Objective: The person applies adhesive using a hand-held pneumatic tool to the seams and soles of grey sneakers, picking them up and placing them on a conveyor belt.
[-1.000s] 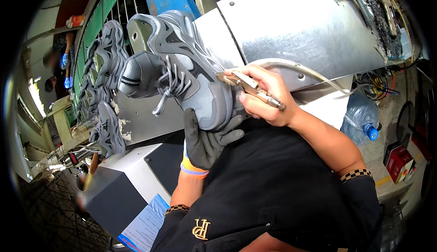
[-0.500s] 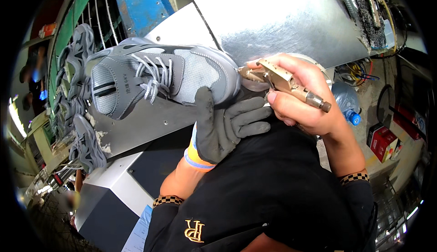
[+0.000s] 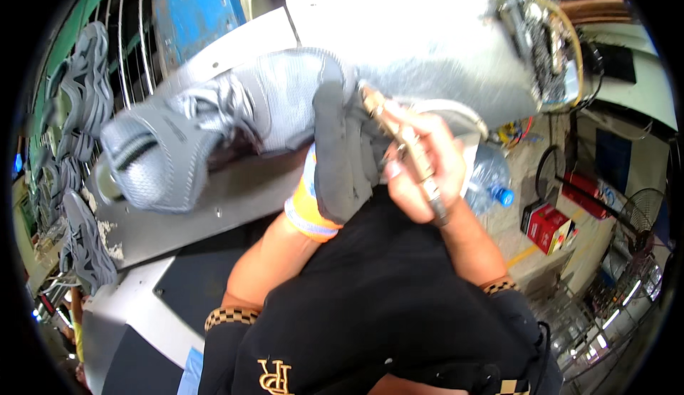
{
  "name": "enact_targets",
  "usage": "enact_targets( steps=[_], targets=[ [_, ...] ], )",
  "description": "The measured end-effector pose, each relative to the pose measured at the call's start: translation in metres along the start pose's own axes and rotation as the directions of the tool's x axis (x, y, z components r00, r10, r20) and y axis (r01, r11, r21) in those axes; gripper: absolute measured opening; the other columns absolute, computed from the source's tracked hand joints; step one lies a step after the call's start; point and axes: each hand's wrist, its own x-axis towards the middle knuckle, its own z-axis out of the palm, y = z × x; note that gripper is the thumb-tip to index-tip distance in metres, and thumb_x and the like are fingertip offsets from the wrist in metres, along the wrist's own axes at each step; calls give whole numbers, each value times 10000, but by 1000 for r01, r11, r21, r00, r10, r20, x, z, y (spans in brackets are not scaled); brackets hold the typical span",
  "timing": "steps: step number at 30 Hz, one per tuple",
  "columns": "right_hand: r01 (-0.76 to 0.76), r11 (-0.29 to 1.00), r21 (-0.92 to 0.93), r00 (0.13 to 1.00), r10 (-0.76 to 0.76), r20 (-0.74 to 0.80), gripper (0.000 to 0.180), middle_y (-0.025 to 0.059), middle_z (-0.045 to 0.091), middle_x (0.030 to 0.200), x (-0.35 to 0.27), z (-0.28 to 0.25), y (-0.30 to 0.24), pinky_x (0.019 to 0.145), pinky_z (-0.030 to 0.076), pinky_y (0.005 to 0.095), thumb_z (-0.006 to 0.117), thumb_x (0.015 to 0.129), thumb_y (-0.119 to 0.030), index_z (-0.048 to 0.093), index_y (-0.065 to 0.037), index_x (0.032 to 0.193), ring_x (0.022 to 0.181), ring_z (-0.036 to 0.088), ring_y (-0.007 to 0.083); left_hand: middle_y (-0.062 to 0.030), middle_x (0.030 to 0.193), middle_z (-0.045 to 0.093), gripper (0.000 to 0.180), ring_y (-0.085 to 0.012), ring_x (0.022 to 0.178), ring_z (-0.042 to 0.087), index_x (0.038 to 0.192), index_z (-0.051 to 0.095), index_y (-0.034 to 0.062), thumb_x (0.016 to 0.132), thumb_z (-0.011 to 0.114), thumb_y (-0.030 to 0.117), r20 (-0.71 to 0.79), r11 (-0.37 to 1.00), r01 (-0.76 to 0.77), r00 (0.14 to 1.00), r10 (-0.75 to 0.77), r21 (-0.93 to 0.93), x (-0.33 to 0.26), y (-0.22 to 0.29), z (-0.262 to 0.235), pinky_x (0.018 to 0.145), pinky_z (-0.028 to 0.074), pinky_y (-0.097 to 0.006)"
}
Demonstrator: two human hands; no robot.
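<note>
A grey mesh sneaker [image 3: 285, 92] with laces lies across the metal bench, its toe to the right and its tongue and collar to the left. At the toe, my left hand [image 3: 342, 163] in a dark grey glove with an orange cuff is closed, its thumb up against the mesh; its other fingers are partly hidden. My bare right hand [image 3: 438, 167] grips a slim brass-coloured tool [image 3: 410, 142] with a pointed nozzle. That nozzle points up and left, close to the sneaker's toe edge; whether it touches, I cannot tell.
Several grey shoe soles [image 3: 89, 103] hang on a rack at the left. Behind the sneaker lies the shiny metal bench top [image 3: 413, 31]. Grimy tools [image 3: 548, 38] sit at its right end. A plastic bottle [image 3: 491, 174] and a red box [image 3: 547, 227] stand at the right.
My left hand has gone from spread fingers to closed at the sneaker's toe. The tool has swung more upright and nearer the toe. The sneaker is tilted differently, and the whole view has shifted.
</note>
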Motion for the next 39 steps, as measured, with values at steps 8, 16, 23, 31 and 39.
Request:
enact_targets(
  steps=[8, 16, 23, 31, 39],
  targets=[
    [-111, 983, 147, 982, 86, 168, 565, 110, 653, 855, 26, -7, 0, 620, 504, 267, 594, 709, 8, 528, -4, 1269, 647, 642, 142, -79, 976, 597, 668, -174, 931, 585, 1131, 513, 60, 968, 216, 636, 262, 914, -20, 955, 137, -405, 43, 2, -15, 771, 519, -328],
    [-241, 810, 535, 966, 251, 55, 474, 64, 608, 800, 33, -97, 46, 571, 518, 250, 555, 834, -61, 495, 35, 1294, 669, 613, 114, -167, 1244, 583, 366, -252, 1161, 559, 1279, 507, -50, 995, 392, 150, 341, 355, -399, 915, 215, 845, -135, 119, -68, 1007, 428, -346],
    [-48, 809, 586, 881, 311, -357, 630, 103, 575, 714, 31, -130, 72, 529, 488, 270, 593, 821, -182, 378, 110, 1335, 591, 562, 149, -175, 1212, 605, 824, -259, 1125, 577, 1321, 475, -51, 702, 813, 375, -29, -127, 104, 873, 486, 986, -145, 174, -62, 979, 421, -341],
    [-47, 824, 565, 893, 288, -346, 485, 106, 611, 806, 26, -135, 80, 624, 529, 300, 540, 835, -34, 463, 54, 1305, 706, 610, 147, -107, 1187, 616, 402, -235, 1076, 582, 1251, 554, -2, 916, 557, 221, -90, 553, -332, 794, 602, 764, 127, 196, -28, 940, 447, -356],
    [-74, 840, 538, 820, 359, -447, 584, 159, 603, 730, 30, -131, 76, 518, 486, 298, 589, 826, -162, 365, 95, 1301, 560, 562, 186, -167, 1297, 565, 519, -356, 1167, 555, 1250, 588, 99, 912, 396, 443, 0, -174, 127, 809, 588, 977, 498, 223, 144, 996, 440, -452]
  ],
)
